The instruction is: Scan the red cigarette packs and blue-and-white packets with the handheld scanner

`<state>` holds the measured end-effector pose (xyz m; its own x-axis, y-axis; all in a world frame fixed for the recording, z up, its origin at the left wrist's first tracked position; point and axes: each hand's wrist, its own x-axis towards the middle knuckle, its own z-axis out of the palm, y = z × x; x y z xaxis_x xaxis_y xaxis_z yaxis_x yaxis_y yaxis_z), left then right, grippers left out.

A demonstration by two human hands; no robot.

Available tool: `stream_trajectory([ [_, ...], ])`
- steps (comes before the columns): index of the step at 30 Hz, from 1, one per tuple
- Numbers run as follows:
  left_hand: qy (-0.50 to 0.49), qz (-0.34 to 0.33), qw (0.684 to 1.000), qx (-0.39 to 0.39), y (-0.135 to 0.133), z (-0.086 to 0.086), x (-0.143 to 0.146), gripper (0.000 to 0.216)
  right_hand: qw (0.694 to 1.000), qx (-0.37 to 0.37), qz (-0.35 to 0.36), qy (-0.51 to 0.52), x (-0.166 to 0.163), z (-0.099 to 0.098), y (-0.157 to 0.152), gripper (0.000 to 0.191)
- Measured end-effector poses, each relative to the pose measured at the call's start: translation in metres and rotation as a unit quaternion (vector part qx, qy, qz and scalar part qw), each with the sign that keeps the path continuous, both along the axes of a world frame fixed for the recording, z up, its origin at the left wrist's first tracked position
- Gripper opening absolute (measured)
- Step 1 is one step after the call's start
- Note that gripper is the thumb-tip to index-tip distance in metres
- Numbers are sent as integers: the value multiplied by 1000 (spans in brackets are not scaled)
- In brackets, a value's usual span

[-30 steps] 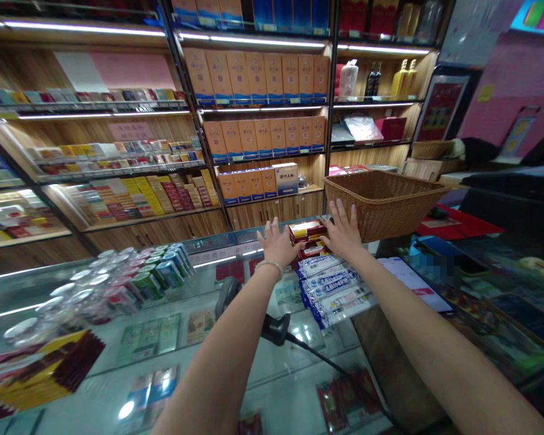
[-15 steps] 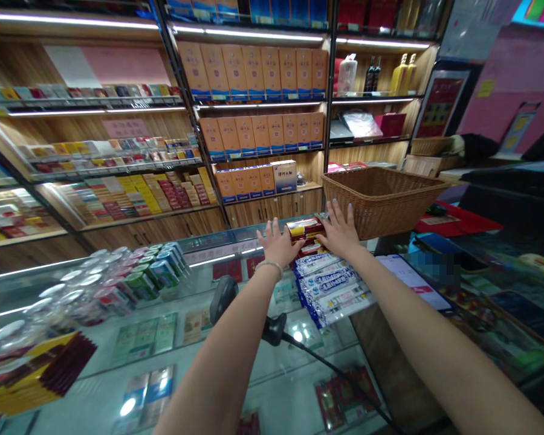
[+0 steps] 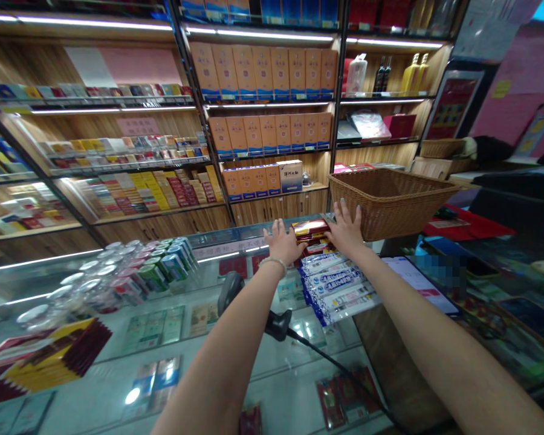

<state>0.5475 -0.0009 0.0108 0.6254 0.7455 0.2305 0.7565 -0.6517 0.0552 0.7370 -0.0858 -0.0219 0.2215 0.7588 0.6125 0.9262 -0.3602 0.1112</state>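
My left hand (image 3: 283,243) lies at the left side of a small pile of red-and-gold packets (image 3: 312,228), fingers spread, thumb against the packets. On their right side rests my right hand (image 3: 347,232), also open with fingers stretched out and the thumb over the packets' edge. Blue-and-white long packets (image 3: 338,281) lie fanned in front of the red ones, partly under my right wrist. A black handheld barcode scanner (image 3: 278,324) sits on the glass counter, partly hidden by my left forearm. Its cable runs toward the lower right.
A wicker basket (image 3: 390,205) stands just beyond my right hand. A lit tablet (image 3: 424,284) lies right of my right forearm. On the left are clear-lidded jars and tubs (image 3: 118,272) and a stack of yellow-and-maroon packets (image 3: 57,356). Stocked shelves (image 3: 272,106) line the back.
The view has swung slightly left, so everything sits a little farther right in the picture. Both hands stay spread at the sides of the red-and-gold packets.
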Motion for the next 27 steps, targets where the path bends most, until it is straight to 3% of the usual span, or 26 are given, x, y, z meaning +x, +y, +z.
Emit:
stream_trajectory([
  [10,-11,3,999,36,-8,15,-17,50,997,59,47,-18,-8,2,-3,20],
  [16,-29,16,997,74,-9,27,-37,36,991,84,85,-62,-28,22,-9,20],
  [27,-135,22,972,191,-9,63,-127,30,969,165,141,-115,-98,69,-15,28],
])
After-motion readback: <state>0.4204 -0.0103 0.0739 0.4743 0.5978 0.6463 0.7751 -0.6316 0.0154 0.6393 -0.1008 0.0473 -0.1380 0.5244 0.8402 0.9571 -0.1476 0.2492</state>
